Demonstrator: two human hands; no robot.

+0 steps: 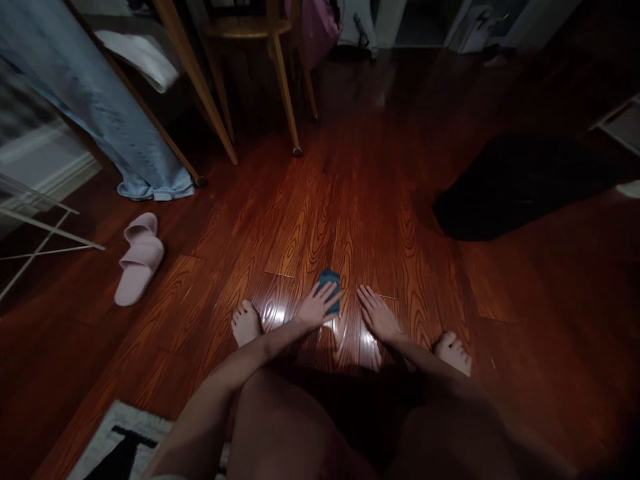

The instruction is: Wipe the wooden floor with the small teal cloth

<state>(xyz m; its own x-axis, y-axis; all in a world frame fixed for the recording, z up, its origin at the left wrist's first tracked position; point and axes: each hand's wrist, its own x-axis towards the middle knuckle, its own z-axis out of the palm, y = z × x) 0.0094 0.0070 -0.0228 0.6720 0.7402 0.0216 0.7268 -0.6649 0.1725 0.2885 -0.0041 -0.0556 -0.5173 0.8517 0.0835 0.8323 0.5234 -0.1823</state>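
Observation:
I am crouched over a dark red wooden floor (350,200), my bare feet to either side. My left hand (318,307) lies on a small blue-green cloth (330,285) on the floor, fingers stretched over its near edge. My right hand (376,313) rests flat on the bare boards just right of the cloth, fingers apart and empty. The lamp on my head makes bright glints on the boards around both hands.
A pink slipper (139,257) lies at the left. Behind it stand slanted wooden legs (200,80) with pale blue jeans (95,100) hanging, and a wooden chair (260,40). A dark cloth heap (510,183) lies at the right. A rug's corner (117,443) shows near my left arm.

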